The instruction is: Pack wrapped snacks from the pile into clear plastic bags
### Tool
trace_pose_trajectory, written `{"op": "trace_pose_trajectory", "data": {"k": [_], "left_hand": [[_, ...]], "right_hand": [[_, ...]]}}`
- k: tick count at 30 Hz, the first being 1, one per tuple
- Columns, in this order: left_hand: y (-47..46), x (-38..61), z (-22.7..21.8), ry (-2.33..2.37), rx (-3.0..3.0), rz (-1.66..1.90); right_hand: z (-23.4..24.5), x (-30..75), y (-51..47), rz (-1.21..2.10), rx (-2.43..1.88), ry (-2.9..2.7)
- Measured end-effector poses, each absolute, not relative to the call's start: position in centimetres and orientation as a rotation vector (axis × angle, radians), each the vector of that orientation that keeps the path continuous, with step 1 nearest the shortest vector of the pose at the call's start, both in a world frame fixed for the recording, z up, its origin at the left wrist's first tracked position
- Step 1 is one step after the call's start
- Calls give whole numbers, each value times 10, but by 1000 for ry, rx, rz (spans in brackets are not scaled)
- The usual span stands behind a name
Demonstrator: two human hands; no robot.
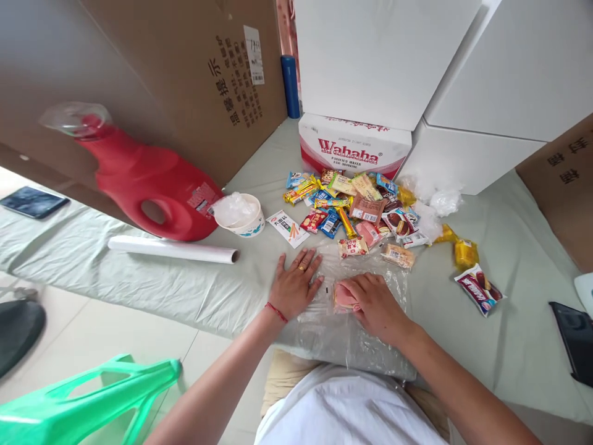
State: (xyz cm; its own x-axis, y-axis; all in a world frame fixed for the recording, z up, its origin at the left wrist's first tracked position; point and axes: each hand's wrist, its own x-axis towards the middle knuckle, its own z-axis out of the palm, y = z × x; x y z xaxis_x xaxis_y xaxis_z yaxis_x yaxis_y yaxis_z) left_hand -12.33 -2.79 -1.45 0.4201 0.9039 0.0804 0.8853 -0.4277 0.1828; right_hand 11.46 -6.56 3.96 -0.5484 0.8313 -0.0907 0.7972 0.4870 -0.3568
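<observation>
A sheet of clear plastic film [370, 343] lies flat in front of me and hangs over the table's near edge. My left hand [296, 284] rests palm down with spread fingers at the film's left side. On the film, the fingers of my right hand [375, 303] close round a small pink snack packet [343, 298]. Just beyond my hands is a heap of wrapped snacks [365, 209] in yellow, blue, brown and red. Nearest to the right hand are a clear-wrapped biscuit packet [398, 255] and a red-and-white packet [353, 247].
Left of the heap stand a paper bowl [245, 219] stuffed with plastic and a large red jug [157, 179]. A white roll [173, 249] lies before them. Behind are a Wahaha carton [354, 145] and white boxes [389, 62]. A phone [574, 340] lies at right, a green stool [88, 402] at lower left.
</observation>
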Motion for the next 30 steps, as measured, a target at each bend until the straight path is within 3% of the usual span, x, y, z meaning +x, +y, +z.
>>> {"op": "trace_pose_trajectory", "data": {"k": [10, 20, 30], "left_hand": [[-26, -125, -15, 1592, 2529, 256], [-28, -124, -14, 1606, 2528, 243], [-28, -124, -17, 1613, 2527, 241]], "right_hand": [[26, 128, -70, 697, -1387, -2443], [22, 119, -77, 504, -1582, -2531], [26, 139, -64, 519, -1422, -2540]]}}
